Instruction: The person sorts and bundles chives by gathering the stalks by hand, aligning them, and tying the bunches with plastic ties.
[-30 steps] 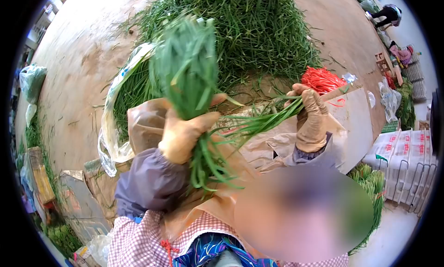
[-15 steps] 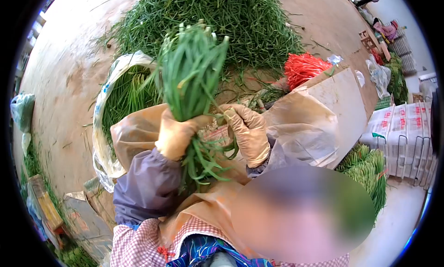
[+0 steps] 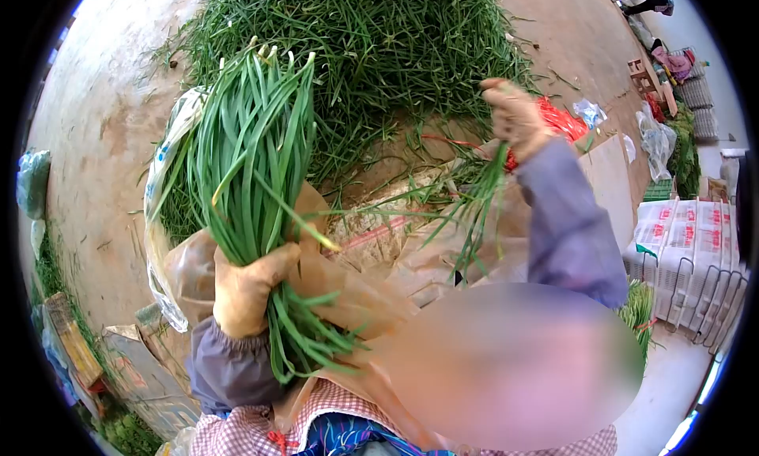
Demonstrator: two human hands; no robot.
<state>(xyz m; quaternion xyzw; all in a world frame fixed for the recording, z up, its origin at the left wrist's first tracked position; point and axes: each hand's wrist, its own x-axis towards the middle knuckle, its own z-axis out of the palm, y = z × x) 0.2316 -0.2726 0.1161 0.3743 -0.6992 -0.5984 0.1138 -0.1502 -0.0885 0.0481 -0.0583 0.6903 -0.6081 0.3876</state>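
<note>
We see fresh green all through the bunch of leaves, with whitish tips and one streak of yellow, and a darker green in the thin strands and the big heap. Our left glove is pale tan; our right glove looks browner. Our sleeves are greyish purple, our smock is checked in dull red and white, and our collar is blue with multicoloured squiggles. Around us we find bright red ties, a whitish plastic bag marked in blue, white wrapping printed in red, and brownish floor.
</note>
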